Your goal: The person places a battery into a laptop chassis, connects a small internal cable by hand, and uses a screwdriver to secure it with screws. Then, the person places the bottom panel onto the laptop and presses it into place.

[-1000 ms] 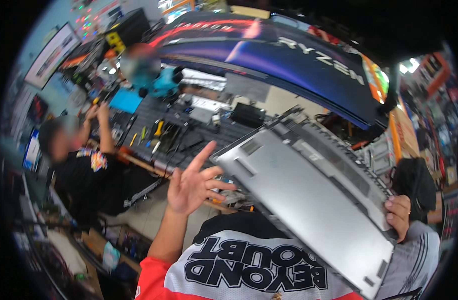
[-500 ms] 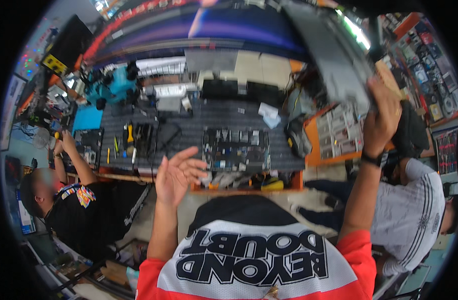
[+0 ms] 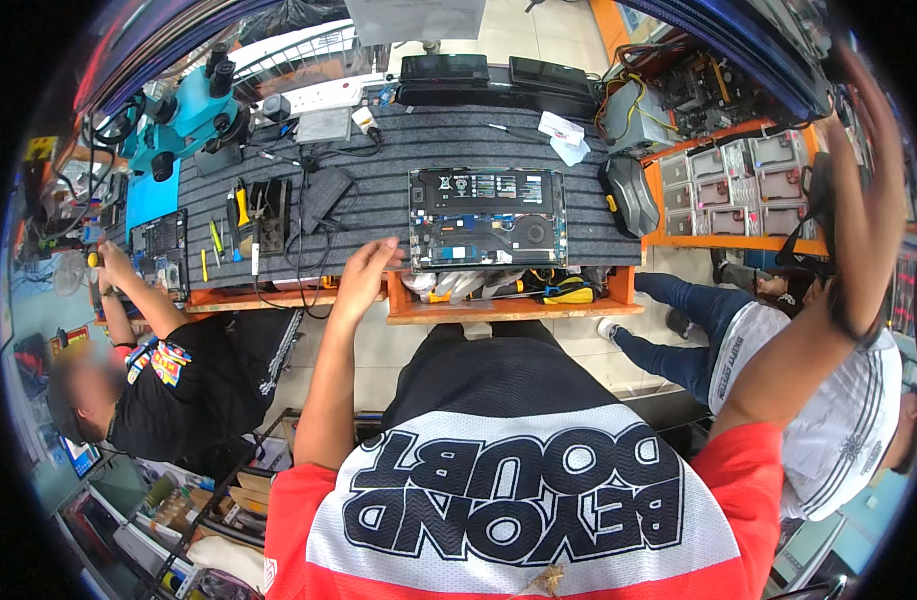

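Note:
An opened laptop chassis lies on the striped grey mat, its insides facing up. A black battery fills its far half, and a round fan sits at the near right. My left hand is open beside the chassis's near left corner, fingers stretched toward it; contact cannot be made out. My right hand is raised at the far right, by a dark shelf edge. It is blurred, and its fingertips are lost near the rim.
Below the mat, an open orange drawer holds tools. A computer mouse lies right of the chassis; cables and an adapter lie left. A teal microscope stands far left. One person works at left, another is at right.
My right hand has moved up and right; the grey flat panel it held no longer shows plainly. My left hand has lowered beside the chassis. The view has shifted.

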`<state>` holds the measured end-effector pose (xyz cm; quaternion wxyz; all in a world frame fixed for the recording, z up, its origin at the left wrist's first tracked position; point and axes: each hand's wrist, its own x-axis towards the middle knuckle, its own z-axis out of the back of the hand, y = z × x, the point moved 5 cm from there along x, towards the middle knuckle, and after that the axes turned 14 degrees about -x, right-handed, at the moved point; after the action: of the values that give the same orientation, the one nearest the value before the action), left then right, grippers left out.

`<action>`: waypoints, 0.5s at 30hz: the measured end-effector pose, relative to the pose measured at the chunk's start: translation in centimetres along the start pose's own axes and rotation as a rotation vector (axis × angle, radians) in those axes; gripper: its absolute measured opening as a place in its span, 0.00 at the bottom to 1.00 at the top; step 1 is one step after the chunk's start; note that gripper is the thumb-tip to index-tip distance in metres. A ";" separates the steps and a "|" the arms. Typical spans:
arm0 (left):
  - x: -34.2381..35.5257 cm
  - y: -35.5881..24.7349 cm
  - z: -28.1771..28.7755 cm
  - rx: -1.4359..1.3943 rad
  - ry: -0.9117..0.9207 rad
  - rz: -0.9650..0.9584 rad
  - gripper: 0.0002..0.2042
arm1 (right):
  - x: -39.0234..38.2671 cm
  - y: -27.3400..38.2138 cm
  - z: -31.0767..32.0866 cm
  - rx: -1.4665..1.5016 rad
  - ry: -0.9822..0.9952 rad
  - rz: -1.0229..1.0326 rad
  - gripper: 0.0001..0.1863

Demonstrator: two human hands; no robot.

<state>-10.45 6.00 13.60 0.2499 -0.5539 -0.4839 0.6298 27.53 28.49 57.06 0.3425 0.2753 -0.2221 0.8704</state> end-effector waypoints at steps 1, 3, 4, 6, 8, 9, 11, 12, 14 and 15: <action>1.5 1.4 0.0 0.019 -0.031 0.014 0.28 | -2.1 1.6 -0.1 0.141 0.025 -0.076 0.19; 4.2 3.2 -0.9 0.062 -0.071 0.043 0.27 | -7.1 3.5 -1.9 0.306 0.136 -0.181 0.14; 5.3 3.5 -1.2 0.123 -0.118 0.008 0.26 | -10.6 4.3 -6.3 0.489 0.278 -0.419 0.12; 8.6 4.3 -2.5 0.151 -0.135 -0.094 0.27 | -17.8 4.6 -16.7 0.716 0.556 -0.617 0.11; 11.5 8.2 0.2 0.240 -0.253 -0.190 0.28 | -25.9 5.4 -28.1 0.824 0.583 -0.632 0.11; 12.3 8.6 0.3 0.284 -0.290 -0.179 0.29 | -29.5 5.6 -32.5 0.814 0.622 -0.721 0.12; 13.3 8.5 0.4 0.382 -0.358 -0.160 0.29 | -33.3 6.4 -37.7 0.939 0.786 -1.087 0.16; 14.1 8.2 0.4 0.430 -0.346 -0.146 0.29 | -33.5 6.7 -39.0 1.019 0.791 -1.189 0.18; 14.3 5.8 -2.4 0.263 -0.335 -0.077 0.30 | -34.2 6.7 -40.8 1.058 0.785 -1.312 0.22; 14.1 4.2 -3.9 0.178 -0.336 -0.043 0.30 | -34.3 6.7 -41.7 1.036 0.780 -1.310 0.23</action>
<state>-9.55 17.54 3.76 0.2270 -0.4062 -0.4729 0.7482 30.15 31.75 2.84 0.6514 0.1521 0.5268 0.5244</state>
